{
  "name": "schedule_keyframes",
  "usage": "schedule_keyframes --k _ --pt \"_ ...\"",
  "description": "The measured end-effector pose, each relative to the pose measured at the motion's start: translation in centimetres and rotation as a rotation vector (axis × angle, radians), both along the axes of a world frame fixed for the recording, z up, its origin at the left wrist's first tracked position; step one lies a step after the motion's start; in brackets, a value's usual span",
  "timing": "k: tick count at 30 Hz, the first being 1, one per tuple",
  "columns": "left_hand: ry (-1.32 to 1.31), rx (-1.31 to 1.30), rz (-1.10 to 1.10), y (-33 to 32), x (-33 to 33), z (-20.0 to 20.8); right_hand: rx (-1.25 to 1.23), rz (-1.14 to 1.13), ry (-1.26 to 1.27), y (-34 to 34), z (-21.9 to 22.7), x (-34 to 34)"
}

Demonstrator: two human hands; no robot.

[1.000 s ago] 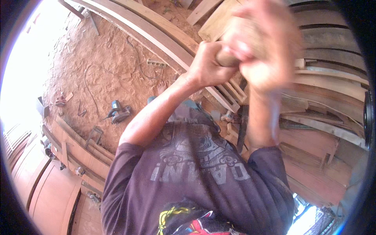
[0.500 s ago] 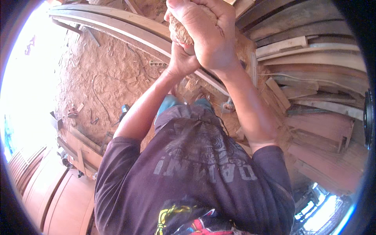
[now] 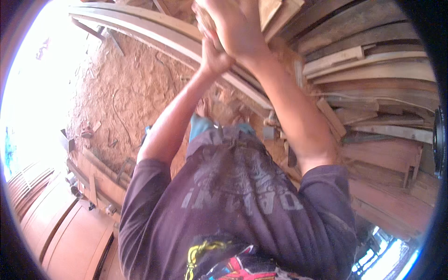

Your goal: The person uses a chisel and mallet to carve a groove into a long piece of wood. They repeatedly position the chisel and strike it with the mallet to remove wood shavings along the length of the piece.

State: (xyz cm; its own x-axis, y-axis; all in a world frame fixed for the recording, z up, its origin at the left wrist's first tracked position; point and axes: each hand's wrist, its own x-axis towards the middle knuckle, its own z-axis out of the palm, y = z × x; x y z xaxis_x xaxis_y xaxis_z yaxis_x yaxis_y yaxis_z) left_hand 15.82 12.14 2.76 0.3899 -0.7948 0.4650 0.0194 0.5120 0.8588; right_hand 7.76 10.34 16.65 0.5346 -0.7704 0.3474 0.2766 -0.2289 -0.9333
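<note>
Both my hands are raised together at the top of the view, closed around a rough tan piece of wood (image 3: 206, 20). My right hand (image 3: 235, 29) covers most of it from above and the right. My left hand (image 3: 214, 57) sits lower and just to the left, its fingers curled against the piece's underside and partly hidden by the right hand. Only a small strip of the wood shows between the fingers; its far end is cut off by the frame. Beneath the hands, a long pale wooden beam (image 3: 140, 29) runs diagonally from the upper left.
Stacked planks (image 3: 373, 70) fill the right side. Reddish-brown boards (image 3: 378, 154) lie below them. Curved panels (image 3: 70, 233) stand at lower left, near a wooden frame (image 3: 95, 179). A thin cable (image 3: 115, 109) crosses the dusty ground (image 3: 140, 84).
Both hands have shifted a little left and up with the wood, so less of it shows. The background has shifted slightly. The right arm is blurred by motion.
</note>
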Motion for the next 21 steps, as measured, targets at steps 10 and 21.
schedule_keyframes --k 10,21 --pt "-0.071 0.135 -0.065 -3.4 0.6 -0.6 -0.188 -0.010 -0.107 -4.3 -2.2 1.0" --pt "-0.238 0.027 -0.003 -0.1 -0.7 -1.4 -0.532 -0.143 -0.057 -1.5 -1.4 -2.3"
